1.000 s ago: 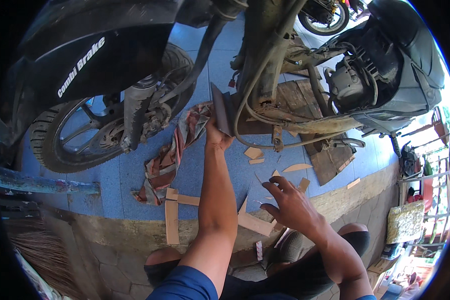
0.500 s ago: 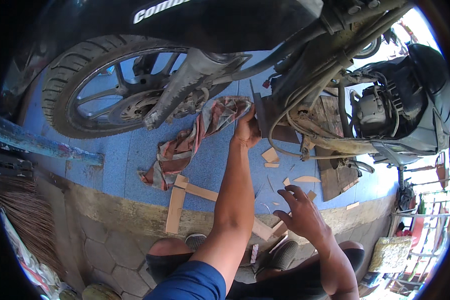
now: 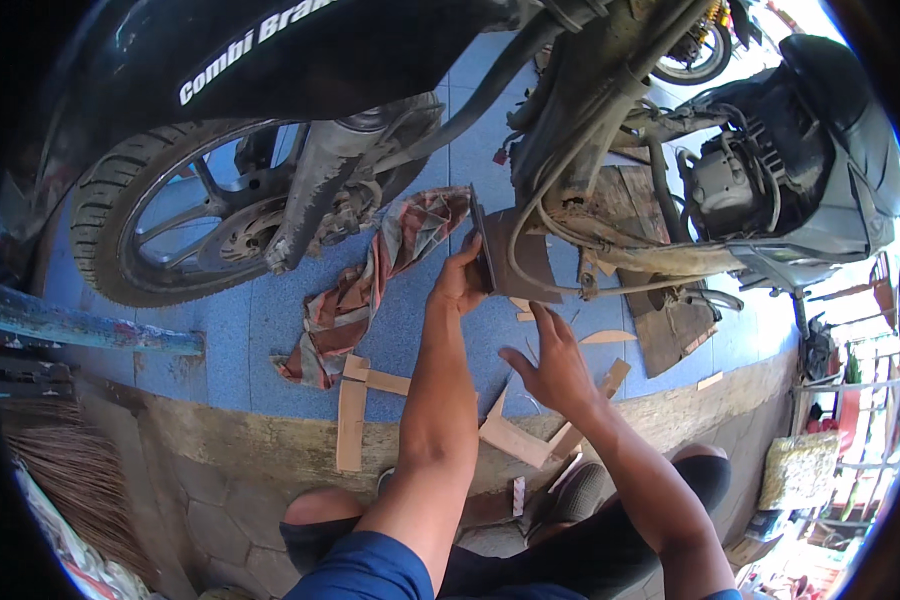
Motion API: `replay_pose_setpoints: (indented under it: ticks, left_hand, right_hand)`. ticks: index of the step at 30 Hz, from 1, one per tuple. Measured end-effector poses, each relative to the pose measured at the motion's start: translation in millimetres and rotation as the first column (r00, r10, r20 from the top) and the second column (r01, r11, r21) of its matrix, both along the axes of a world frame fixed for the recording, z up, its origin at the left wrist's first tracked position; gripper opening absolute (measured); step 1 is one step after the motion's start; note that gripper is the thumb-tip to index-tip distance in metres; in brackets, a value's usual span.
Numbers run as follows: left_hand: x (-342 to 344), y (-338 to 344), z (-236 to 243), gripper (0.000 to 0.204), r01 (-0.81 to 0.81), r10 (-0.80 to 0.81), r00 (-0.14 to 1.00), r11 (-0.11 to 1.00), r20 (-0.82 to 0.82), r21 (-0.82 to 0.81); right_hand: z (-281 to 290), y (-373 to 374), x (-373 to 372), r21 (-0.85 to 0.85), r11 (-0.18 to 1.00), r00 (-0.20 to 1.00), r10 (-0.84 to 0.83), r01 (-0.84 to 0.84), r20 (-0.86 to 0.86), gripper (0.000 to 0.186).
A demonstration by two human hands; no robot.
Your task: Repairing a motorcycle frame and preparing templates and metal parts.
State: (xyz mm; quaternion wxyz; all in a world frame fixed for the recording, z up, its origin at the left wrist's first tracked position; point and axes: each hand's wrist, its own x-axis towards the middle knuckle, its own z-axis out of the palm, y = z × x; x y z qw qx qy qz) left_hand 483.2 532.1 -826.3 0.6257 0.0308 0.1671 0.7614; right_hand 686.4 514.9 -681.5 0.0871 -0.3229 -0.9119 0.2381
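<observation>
My left hand (image 3: 458, 280) is closed on the near left edge of a dark brown flat sheet (image 3: 525, 265), which has a thin black piece standing along its left side. The sheet is above the blue tiles, partly behind a hanging cable. Its exact kind cannot be made out. My right hand (image 3: 558, 372) hovers below the sheet's near edge, fingers apart and holding nothing. Left of the sheet a crumpled red and grey checked cloth (image 3: 342, 318) lies on the tiles. Cut strips of tan cardboard (image 3: 515, 440) and small offcuts are scattered around my hands.
A motorcycle front wheel (image 3: 105, 215) stands at the far left. Its stripped frame (image 3: 660, 258) and cables reach over the work area toward an exposed engine (image 3: 725, 190). A worn wooden board (image 3: 660, 345) lies at right, a blue-painted beam (image 3: 90, 325) at left.
My left hand has drawn the sheet nearer and slightly left, out from behind the frame. My right hand has moved up and left toward it. The view has shifted.
</observation>
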Motion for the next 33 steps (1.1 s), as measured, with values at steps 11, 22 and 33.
replay_pose_setpoints:
  ticks: [11,22,33]
  left_hand:
    - [26.5,-16.8,-21.9,0.074,0.137,-0.137,0.988,0.991,-0.07,-0.009]
    - [29.1,-20.6,-24.4,0.101,-0.048,-0.018,0.993,0.841,-0.118,-0.539]
    - [-8.1,-2.7,10.8,0.073,-0.564,-0.712,0.012,0.575,-0.703,-0.592]
  right_hand:
    - [-51.1,19.9,-22.0,0.025,0.972,0.962,-0.226,0.232,-0.153,0.019]
    - [104.4,-11.5,77.5,-0.043,0.999,0.999,-0.009,0.011,0.037,0.013]
    - [159.4,156.7,81.9,0.36,0.898,0.968,-0.24,0.252,-0.08,0.01]
